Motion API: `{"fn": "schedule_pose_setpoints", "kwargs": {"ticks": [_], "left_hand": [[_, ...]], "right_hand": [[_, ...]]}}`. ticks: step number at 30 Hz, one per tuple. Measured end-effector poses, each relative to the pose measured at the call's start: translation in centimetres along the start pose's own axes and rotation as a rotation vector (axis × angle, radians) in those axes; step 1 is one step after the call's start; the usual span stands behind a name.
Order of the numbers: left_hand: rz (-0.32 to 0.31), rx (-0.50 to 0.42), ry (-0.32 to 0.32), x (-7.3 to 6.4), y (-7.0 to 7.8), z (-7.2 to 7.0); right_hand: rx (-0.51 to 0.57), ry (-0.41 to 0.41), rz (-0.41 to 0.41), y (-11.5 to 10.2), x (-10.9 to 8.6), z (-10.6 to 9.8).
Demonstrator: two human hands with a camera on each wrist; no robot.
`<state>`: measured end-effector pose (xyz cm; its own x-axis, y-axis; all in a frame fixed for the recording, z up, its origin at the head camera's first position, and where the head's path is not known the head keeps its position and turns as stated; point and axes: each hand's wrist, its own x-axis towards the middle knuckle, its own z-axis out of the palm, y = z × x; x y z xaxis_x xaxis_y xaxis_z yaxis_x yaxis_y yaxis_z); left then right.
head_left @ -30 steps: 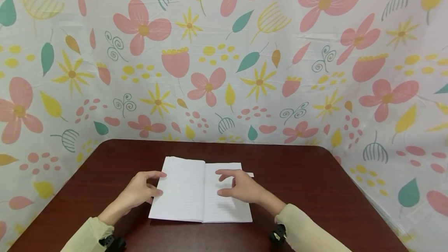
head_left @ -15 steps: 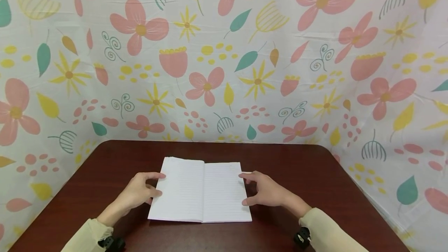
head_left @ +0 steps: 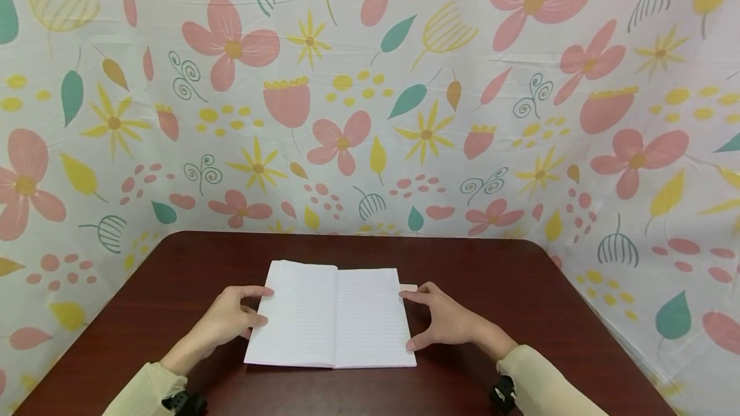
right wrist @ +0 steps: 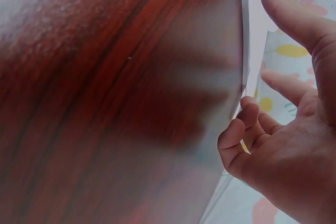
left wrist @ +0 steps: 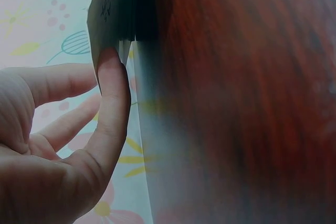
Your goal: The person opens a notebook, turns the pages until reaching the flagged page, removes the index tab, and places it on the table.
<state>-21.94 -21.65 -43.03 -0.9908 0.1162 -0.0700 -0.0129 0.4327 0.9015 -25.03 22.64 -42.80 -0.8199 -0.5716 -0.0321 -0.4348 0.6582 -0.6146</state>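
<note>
An open notebook with white lined pages lies on the dark brown table. My left hand pinches its left edge, with index finger and thumb over the page side. In the left wrist view, fingers stand on both sides of the cover, which bears small dark writing. At the opposite edge, my right hand touches the right page with thumb and index fingertips spread apart. The right wrist view shows the right hand's other fingers loosely bent beside the notebook's pale edge.
A small white tab sticks out past the notebook's upper right edge. The table reaches back to a white curtain printed with flowers and leaves. A black band is around the left wrist, another around the right.
My right hand has moved right from over the right page to its outer edge, then slightly down, thumb lower now. The left hand keeps its place on the left edge.
</note>
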Motion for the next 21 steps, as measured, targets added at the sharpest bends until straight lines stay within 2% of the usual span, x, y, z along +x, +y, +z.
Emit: {"fn": "schedule_pose_setpoints", "kwargs": {"ticks": [6, 21], "left_hand": [[0.008, -0.006, -0.002, 0.05, -0.11, -0.03], [0.013, -0.009, -0.019, 0.1, -0.18, -0.15]], "right_hand": [[0.019, -0.018, 0.012, -0.01, 0.17, 0.09], [-0.008, -0.031, 0.044, -0.07, 0.64, 0.47]]}}
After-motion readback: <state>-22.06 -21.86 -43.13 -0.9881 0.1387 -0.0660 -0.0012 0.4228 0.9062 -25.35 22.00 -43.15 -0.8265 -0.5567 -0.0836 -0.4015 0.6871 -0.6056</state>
